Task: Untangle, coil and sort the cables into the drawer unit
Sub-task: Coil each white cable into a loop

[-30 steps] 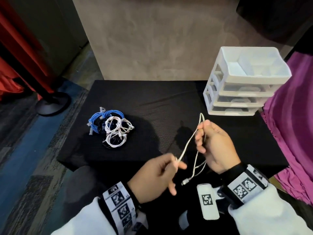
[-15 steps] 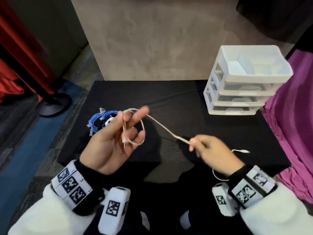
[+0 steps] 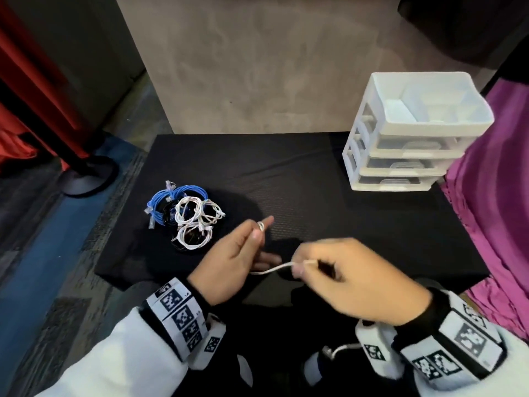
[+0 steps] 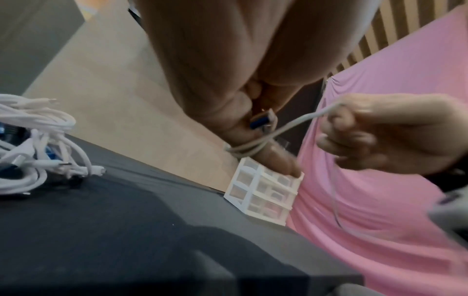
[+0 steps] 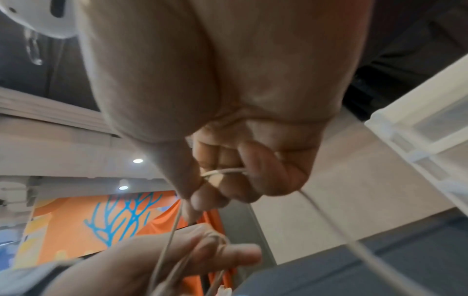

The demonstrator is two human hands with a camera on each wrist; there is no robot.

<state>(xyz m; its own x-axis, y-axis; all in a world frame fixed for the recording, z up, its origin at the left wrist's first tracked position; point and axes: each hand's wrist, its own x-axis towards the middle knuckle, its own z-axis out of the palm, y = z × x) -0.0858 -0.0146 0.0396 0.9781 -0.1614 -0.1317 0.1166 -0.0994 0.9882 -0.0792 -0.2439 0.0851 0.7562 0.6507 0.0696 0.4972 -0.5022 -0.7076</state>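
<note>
A thin white cable [image 3: 272, 270] runs between my two hands above the table's front edge. My left hand [image 3: 252, 242] has several turns of it wound round two outstretched fingers [image 4: 276, 158], and its thumb pins the blue USB plug [image 4: 263, 122] against them. My right hand [image 3: 303, 265] pinches the cable [image 5: 222, 172] close beside the left hand, and the loose tail hangs below it. On the table's left lies a pile of coiled blue, white and black cables [image 3: 186, 216]. The white three-drawer unit [image 3: 415, 130] stands at the back right with its drawers pushed in.
The black table [image 3: 300, 190] is bare between the pile and the drawer unit. A pink cloth [image 3: 492, 210] hangs along the right edge. A red curtain and a round black stand base [image 3: 86, 176] are on the floor to the left.
My left hand has dropped and turned palm down with the cable wound on its fingers. My right hand has moved left, close to it, so the span of cable between them is short.
</note>
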